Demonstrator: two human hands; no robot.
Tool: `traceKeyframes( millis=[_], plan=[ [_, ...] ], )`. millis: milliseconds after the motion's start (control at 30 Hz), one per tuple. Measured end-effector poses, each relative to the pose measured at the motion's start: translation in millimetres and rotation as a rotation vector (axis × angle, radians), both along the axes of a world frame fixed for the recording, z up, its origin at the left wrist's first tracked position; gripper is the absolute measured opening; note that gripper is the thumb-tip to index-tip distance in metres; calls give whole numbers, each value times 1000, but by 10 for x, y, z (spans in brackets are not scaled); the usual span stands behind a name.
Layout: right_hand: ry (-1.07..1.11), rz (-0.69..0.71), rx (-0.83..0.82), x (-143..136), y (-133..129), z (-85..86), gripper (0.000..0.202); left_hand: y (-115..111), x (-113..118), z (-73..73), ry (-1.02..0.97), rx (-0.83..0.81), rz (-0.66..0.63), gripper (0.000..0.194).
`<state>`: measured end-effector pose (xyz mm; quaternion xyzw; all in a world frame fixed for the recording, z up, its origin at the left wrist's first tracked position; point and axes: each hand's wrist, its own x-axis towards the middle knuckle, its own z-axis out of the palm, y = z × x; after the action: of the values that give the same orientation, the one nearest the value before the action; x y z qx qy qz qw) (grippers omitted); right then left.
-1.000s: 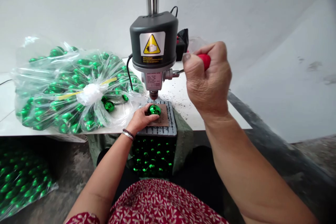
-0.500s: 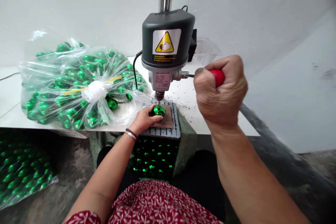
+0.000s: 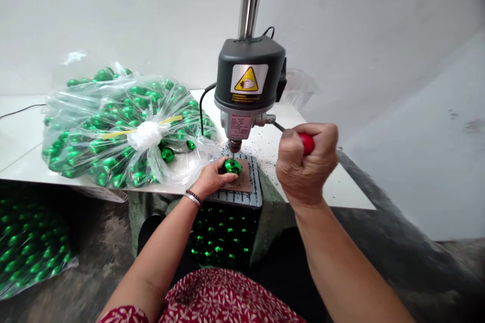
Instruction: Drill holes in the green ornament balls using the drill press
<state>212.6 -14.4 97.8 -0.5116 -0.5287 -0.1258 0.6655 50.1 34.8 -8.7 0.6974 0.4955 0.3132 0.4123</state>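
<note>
Under the chuck of a small drill press (image 3: 250,75), my left hand (image 3: 212,176) grips a shiny green bauble (image 3: 232,166) between thumb and fingers. The bauble rests on a brown board (image 3: 242,181) laid over the grey ribbed base (image 3: 256,181) of the press. The thin drill bit meets the top of the bauble; whether it has gone in, I cannot tell. To the right of the press, my right hand (image 3: 306,164) is wrapped round the red knob (image 3: 307,143) of the feed lever, which slants downward.
A clear plastic bag (image 3: 146,135) of green baubles lies left of the press on the white table (image 3: 322,181). Another bag of baubles (image 3: 34,242) is on the floor at left. More baubles (image 3: 220,234) lie below the base. Dark shavings are scattered behind it.
My right hand has pulled the lever's red knob lower. My left hand keeps its hold on the bauble under the bit. The whole view has shifted slightly.
</note>
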Motion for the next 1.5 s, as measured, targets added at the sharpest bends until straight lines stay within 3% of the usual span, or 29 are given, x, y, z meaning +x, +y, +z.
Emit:
traceKeyframes(
  millis=[200,533,633,833,933,1033,1100,1167,1233,1300,1400,1500],
  plan=[
    [-18,-24,46,-3,21,-93,11,27,-11,-103,-50,3,-31,45],
    [-54,-6,30,1,-46,-323,13,11,1,-72,27,38,12,52],
    [-18,-7,17,14,8,-145,17,4,11,-63,29,31,32,53],
    [103,62,-242,61,205,573,20,-86,-46,-28,-30,51,-12,53],
    [140,45,-279,60,234,679,20,-212,-195,16,-37,117,-146,54],
    [146,55,-248,45,233,641,20,-325,-406,115,11,147,-238,53],
    [143,47,-221,36,236,610,21,-314,-553,200,60,144,-165,42],
    [138,53,-196,32,244,597,21,-200,-701,274,200,202,25,35],
    [134,63,-183,32,251,598,21,-7,-853,315,457,313,265,35],
    [136,68,-184,33,253,601,21,203,-1001,311,775,296,410,41],
    [135,63,-191,37,244,596,22,426,-1168,239,1085,147,478,44],
    [130,71,-177,41,237,578,22,486,-1213,153,1127,120,448,50]
  ],
)
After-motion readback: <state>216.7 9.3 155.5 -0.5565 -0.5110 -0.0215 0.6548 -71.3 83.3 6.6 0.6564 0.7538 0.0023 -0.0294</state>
